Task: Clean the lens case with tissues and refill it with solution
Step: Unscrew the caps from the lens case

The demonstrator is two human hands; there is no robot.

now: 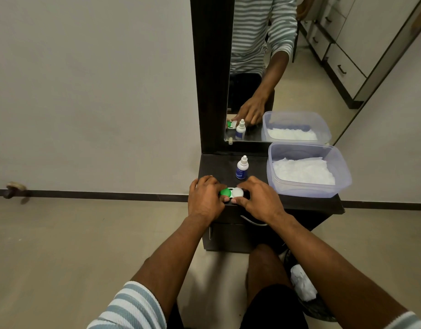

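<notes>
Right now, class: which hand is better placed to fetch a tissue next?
Probably the right hand: the tissue box sits on its side, while the left hand is farther off, gripping the lens case.

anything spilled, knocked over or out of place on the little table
Nothing stands out. The solution bottle stands upright and capped, the tissue container sits level, and both hands, left hand and right hand, grip the lens case. No spill shows.
</notes>
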